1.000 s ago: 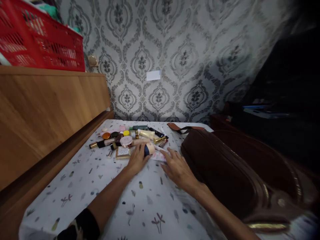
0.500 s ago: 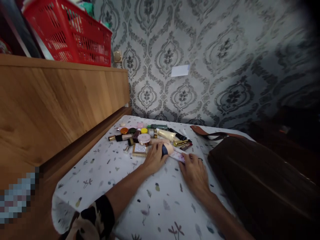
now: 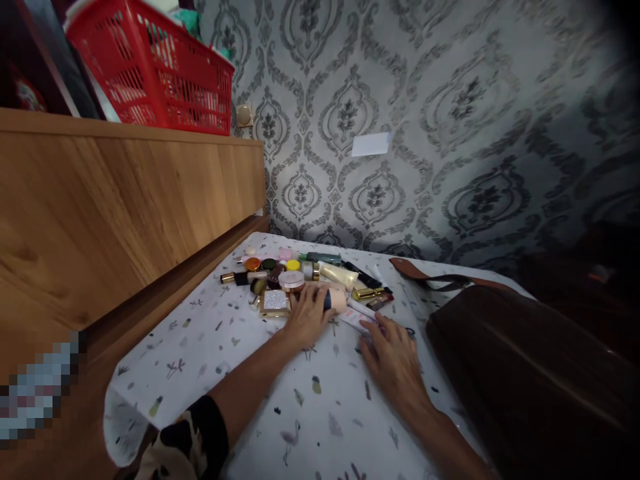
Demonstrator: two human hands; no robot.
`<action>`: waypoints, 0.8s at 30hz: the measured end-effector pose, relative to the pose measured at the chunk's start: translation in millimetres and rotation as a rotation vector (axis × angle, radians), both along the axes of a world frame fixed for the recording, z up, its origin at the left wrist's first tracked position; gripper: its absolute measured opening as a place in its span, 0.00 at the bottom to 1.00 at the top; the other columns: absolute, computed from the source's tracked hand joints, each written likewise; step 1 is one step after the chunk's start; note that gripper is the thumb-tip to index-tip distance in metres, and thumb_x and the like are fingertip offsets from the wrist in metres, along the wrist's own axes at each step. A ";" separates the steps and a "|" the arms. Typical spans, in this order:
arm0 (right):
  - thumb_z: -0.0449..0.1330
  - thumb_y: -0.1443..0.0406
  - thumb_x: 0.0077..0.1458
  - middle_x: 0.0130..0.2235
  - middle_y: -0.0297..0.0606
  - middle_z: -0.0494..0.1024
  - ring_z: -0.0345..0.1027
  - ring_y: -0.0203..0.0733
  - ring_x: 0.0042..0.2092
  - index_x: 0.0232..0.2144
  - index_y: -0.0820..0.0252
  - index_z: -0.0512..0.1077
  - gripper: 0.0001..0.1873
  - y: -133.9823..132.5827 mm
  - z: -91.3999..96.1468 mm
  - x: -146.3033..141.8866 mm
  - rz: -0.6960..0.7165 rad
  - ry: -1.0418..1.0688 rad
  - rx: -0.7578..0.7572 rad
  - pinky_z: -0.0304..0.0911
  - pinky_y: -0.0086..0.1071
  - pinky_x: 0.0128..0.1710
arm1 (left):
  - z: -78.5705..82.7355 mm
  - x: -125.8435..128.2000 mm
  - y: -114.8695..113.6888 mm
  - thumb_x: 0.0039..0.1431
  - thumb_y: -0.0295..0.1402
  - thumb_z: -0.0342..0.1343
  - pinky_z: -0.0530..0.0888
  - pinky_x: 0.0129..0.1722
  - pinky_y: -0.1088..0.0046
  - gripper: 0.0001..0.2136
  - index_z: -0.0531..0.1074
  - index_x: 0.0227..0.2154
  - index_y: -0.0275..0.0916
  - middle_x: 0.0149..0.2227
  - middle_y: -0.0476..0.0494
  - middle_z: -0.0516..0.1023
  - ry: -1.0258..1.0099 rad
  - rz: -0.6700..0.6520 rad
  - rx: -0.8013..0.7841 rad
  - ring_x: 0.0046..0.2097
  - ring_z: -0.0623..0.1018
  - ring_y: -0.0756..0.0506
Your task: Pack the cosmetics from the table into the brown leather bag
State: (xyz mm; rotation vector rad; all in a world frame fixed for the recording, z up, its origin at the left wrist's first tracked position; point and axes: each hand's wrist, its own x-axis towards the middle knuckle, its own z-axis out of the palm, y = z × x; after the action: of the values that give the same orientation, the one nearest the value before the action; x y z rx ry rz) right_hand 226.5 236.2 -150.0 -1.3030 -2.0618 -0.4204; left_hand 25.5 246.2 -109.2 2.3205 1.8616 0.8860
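Note:
My left hand [image 3: 310,315] is closed around the dark-capped end of a beige tube [image 3: 339,300] lying among the cosmetics. My right hand [image 3: 395,353] is just to the right, its bent fingers apart and their tips at the near end of a slim pale tube with pink print [image 3: 354,317]. By my left wrist lies a square glittery compact [image 3: 275,302]. A round pale pink compact [image 3: 291,280] sits behind it. Further back are a yellow-lidded jar [image 3: 293,265], a cream squeeze tube [image 3: 339,275] and a gold tube [image 3: 367,293].
A printed white cloth [image 3: 200,373] covers the surface. A dark brown bag [image 3: 525,373] with a strap [image 3: 415,270] fills the right side. On the left stands a wooden cabinet [image 3: 150,193] with a red basket [image 3: 160,80] on top. Patterned wallpaper [image 3: 375,200] is behind.
My right hand's fingers have spread and shifted slightly off the slim pale tube. My left hand stays on the beige tube. The whole view has shifted a little.

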 end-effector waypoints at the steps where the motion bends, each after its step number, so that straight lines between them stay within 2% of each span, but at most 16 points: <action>1: 0.50 0.63 0.64 0.53 0.52 0.74 0.65 0.57 0.54 0.46 0.60 0.76 0.17 0.5 -0.5 0.3 0.005 0.003 0.000 0.66 0.48 0.48 | 0.3 -1.4 1.4 0.68 0.39 0.50 0.57 0.64 0.37 0.24 0.56 0.64 0.42 0.66 0.32 0.63 0.011 0.002 -0.006 0.69 0.59 0.34; 5: 0.50 0.63 0.64 0.53 0.52 0.74 0.65 0.57 0.54 0.47 0.61 0.76 0.17 -0.4 2.8 2.8 0.030 0.013 -0.021 0.66 0.48 0.47 | 2.0 -5.5 6.7 0.67 0.48 0.51 0.48 0.64 0.29 0.29 0.54 0.65 0.39 0.69 0.25 0.58 0.054 0.019 -0.047 0.71 0.56 0.30; 8: 0.50 0.64 0.64 0.53 0.52 0.74 0.64 0.57 0.54 0.48 0.60 0.76 0.18 -2.2 7.9 5.0 0.026 0.010 -0.066 0.66 0.49 0.48 | 4.9 -9.4 9.6 0.61 0.57 0.53 0.49 0.64 0.30 0.40 0.51 0.67 0.35 0.70 0.19 0.53 0.056 0.081 -0.119 0.71 0.56 0.25; 13: 0.51 0.64 0.63 0.54 0.53 0.73 0.64 0.58 0.54 0.48 0.59 0.76 0.17 -1.4 10.2 6.0 0.018 0.014 -0.101 0.65 0.51 0.50 | 8.0 -21.6 13.6 0.53 0.63 0.56 0.44 0.64 0.30 0.52 0.43 0.70 0.35 0.67 0.18 0.60 -0.015 0.114 -0.177 0.68 0.60 0.21; 16: 0.52 0.64 0.63 0.55 0.54 0.73 0.64 0.58 0.55 0.49 0.61 0.76 0.18 -0.2 8.8 6.2 0.035 0.010 -0.099 0.64 0.49 0.50 | 8.5 -28.4 15.8 0.49 0.62 0.60 0.44 0.65 0.33 0.55 0.41 0.70 0.35 0.68 0.17 0.59 -0.061 0.121 -0.191 0.69 0.58 0.22; 19: 0.52 0.64 0.63 0.55 0.54 0.73 0.64 0.57 0.55 0.50 0.62 0.75 0.18 -0.5 7.3 8.0 0.055 0.008 -0.091 0.64 0.48 0.51 | 10.0 -32.3 16.9 0.48 0.61 0.62 0.48 0.66 0.36 0.56 0.39 0.70 0.37 0.69 0.20 0.58 -0.133 0.097 -0.187 0.69 0.59 0.24; 21: 0.52 0.63 0.64 0.55 0.53 0.74 0.64 0.57 0.56 0.50 0.62 0.74 0.18 -1.6 6.9 8.3 0.072 0.007 -0.080 0.64 0.48 0.51 | 10.8 -33.2 17.1 0.51 0.59 0.61 0.52 0.66 0.39 0.54 0.39 0.71 0.37 0.69 0.21 0.57 -0.197 0.086 -0.151 0.69 0.60 0.25; 24: 0.52 0.63 0.64 0.56 0.53 0.73 0.64 0.57 0.57 0.50 0.62 0.73 0.18 -2.7 10.6 1.9 0.108 0.007 -0.047 0.64 0.49 0.52 | 9.6 -32.2 17.4 0.62 0.51 0.55 0.55 0.68 0.47 0.43 0.41 0.70 0.37 0.71 0.25 0.55 -0.302 0.093 -0.035 0.71 0.58 0.30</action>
State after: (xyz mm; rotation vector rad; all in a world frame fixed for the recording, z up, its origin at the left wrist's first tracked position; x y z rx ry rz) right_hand 228.4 233.5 -139.4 -1.2118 -2.1361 -0.3202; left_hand -6.6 263.6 -99.6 1.9623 1.8503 1.1314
